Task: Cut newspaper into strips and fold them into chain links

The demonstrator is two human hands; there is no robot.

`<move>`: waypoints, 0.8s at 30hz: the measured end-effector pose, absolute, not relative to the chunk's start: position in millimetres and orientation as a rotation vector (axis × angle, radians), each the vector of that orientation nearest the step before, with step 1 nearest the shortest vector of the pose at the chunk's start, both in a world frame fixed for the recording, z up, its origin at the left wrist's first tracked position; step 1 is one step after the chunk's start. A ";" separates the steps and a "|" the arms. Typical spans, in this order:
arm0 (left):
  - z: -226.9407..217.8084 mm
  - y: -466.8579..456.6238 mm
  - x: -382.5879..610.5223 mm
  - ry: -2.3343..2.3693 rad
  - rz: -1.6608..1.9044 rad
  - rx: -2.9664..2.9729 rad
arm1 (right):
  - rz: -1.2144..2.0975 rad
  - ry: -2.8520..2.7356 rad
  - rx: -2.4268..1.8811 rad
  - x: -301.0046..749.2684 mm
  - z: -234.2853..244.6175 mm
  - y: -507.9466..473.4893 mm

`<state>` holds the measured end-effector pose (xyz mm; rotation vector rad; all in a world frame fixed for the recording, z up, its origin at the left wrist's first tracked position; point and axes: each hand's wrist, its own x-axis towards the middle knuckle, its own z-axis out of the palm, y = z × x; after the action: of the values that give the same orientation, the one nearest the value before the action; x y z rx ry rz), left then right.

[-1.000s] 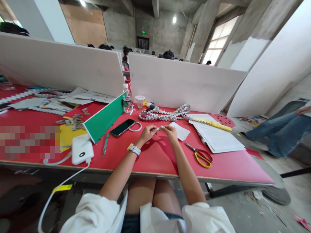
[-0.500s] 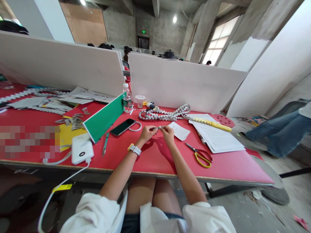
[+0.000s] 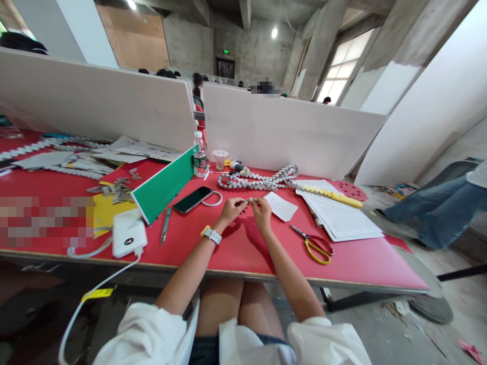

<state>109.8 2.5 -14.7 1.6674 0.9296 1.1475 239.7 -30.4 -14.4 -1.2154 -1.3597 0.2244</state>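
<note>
Both hands meet above the red tabletop, pinching a small greyish-white piece [image 3: 249, 201], which looks like folded paper. My left hand [image 3: 230, 210] grips its left side, and my right hand [image 3: 262, 210] has the right side. Fingers partly hide the piece. Just beyond them lies a long zigzag chain [image 3: 258, 178] of folded grey-white paper, with a yellow stretch [image 3: 323, 192] at its right end. A white paper sheet [image 3: 281, 207] is close to my right hand. Left of my left hand are a dark-screened phone [image 3: 193, 199] and a white cable loop [image 3: 213, 199].
Red-and-yellow-handled scissors [image 3: 314, 246] and stacked papers [image 3: 348, 220] lie at right. Leftward are a utility knife [image 3: 165, 225], a white power bank [image 3: 129, 234], a green board [image 3: 167, 185] and loose folded pieces [image 3: 114, 190]. A water bottle [image 3: 200, 157] and cup [image 3: 219, 159] stand behind.
Fingers of both hands have shifted slightly around the small piece, and the right hand's fingers look more upright. Nothing else on the table has visibly moved.
</note>
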 end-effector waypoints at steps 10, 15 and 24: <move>-18.7 4.8 108.8 0.930 1.147 1.721 | 0.232 -1.357 -1.220 242.9 -15.1 -26.8; -18.6 3.4 110.6 0.975 1.194 1.798 | -0.029 -1.465 -1.246 235.4 -13.9 -33.9; -12.3 -8.3 118.5 0.943 1.309 1.684 | -0.392 -1.658 -1.161 238.2 -11.3 -39.2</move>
<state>118.5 -8.3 -12.3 1.6836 0.9431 1.3092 238.2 -39.2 -11.3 -1.1606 -1.6578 -0.3921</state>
